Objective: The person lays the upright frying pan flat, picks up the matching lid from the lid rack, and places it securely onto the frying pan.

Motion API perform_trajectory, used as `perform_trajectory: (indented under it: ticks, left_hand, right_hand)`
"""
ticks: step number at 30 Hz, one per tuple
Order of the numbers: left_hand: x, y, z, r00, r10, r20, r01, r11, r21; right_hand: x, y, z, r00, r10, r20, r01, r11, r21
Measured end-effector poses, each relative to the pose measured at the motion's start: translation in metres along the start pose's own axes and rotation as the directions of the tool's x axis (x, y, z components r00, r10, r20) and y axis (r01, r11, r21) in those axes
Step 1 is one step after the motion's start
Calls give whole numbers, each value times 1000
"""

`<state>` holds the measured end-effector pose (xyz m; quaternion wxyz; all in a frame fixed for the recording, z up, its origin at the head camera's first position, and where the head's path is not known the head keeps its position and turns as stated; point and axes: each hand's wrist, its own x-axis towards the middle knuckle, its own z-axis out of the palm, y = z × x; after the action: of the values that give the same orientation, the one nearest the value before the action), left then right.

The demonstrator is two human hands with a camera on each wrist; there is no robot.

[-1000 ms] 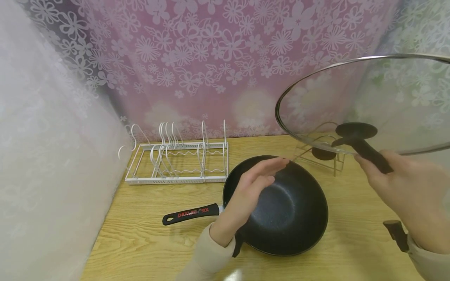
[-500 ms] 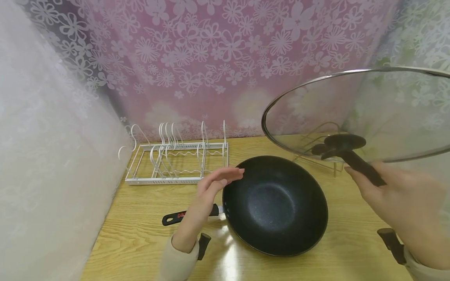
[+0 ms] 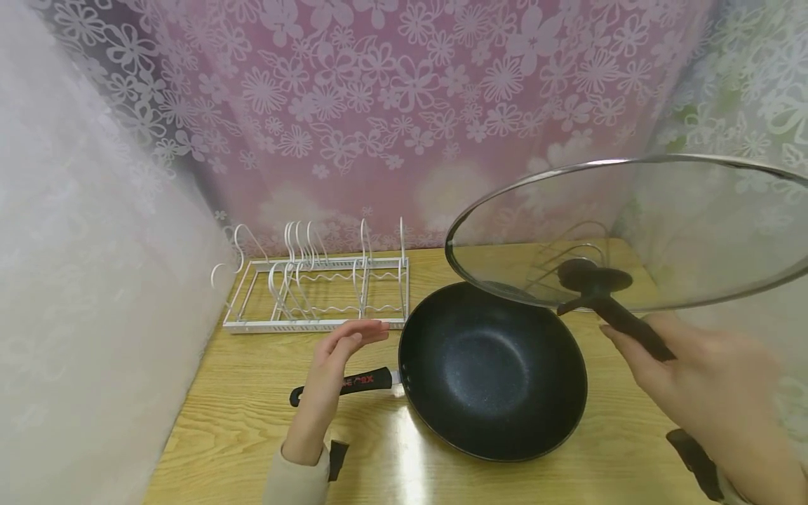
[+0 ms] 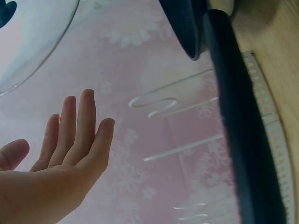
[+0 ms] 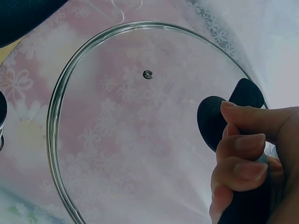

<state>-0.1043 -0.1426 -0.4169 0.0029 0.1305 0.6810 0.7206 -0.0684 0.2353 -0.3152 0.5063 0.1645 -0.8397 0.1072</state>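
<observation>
In the head view, my right hand grips the black handle of a large glass lid with a metal rim. The lid is held raised and tilted, its near left edge overlapping the far rim of a black wok. In the right wrist view, curled fingers wrap the lid handle, beside a small steam vent. My left hand hovers over the wok's long handle with relaxed fingers and nothing in them. The left wrist view shows that hand apart from the handle.
A white wire rack with upright loops stands at the back left of the wooden table. Behind the lid, seen through its glass, is a small wire stand with a dark round piece. Floral curtains enclose the back and sides.
My left hand has moved left from over the wok to over its handle. My right hand has brought the lid lower and leftward, closer to the wok. The wok stays where it was.
</observation>
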Motion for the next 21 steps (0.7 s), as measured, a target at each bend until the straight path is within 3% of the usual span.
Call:
perform_trajectory:
  ticks: [9, 13, 17, 21]
  left_hand:
    - [-5, -17, -8, 997, -39, -60, 38, 999, -9]
    - [-9, -28, -12, 994, -61, -95, 67, 996, 52]
    - [-12, -40, -19, 995, -10, -95, 25, 987, 159]
    - [-14, -53, -26, 996, 77, -50, -61, 964, 260]
  right_hand:
    - [-4, -10, 0, 999, -37, -7, 37, 999, 13]
    - [-5, -14, 1, 999, -49, -18, 50, 999, 18]
    - [-7, -17, 2, 999, -45, -28, 46, 998, 37]
    - [-10, -18, 3, 999, -46, -10, 47, 997, 65]
